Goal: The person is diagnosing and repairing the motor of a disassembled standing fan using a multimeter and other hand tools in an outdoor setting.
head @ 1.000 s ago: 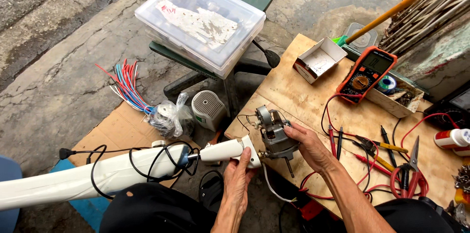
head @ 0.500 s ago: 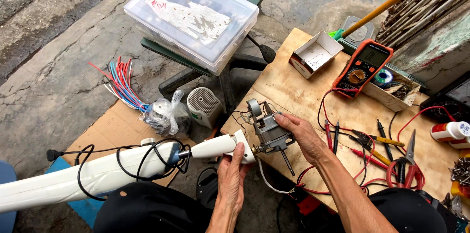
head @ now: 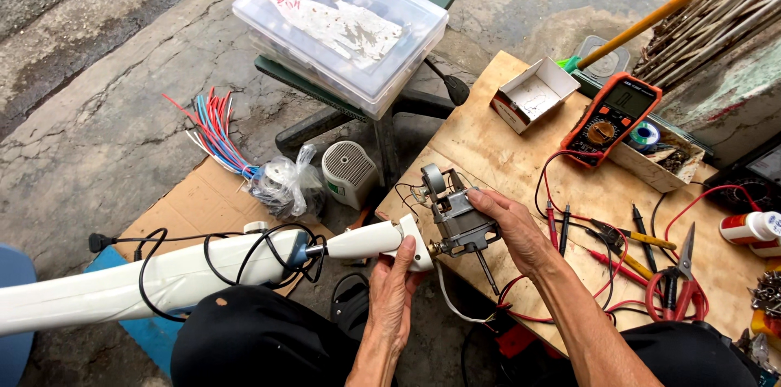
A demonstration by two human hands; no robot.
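At centre frame, the left hand is curling closed around the white neck bracket of the fan stand, while the right hand is wrapping its fingers over the motor at the plywood board's left edge. The motor is looking heavy and rigid (thin shaft and wires are fragile), so gripping its metal body suits best. Since the earlier frame both hands are sitting slightly lower right, grips unchanged.

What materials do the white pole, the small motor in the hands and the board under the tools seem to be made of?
White pole: likely smooth plastic, with an even, slightly glossy white surface.
Motor: bare metal, grey and dull, with a thin steel-looking shaft.
Board: plywood, by its pale grain and unfinished, stained face.
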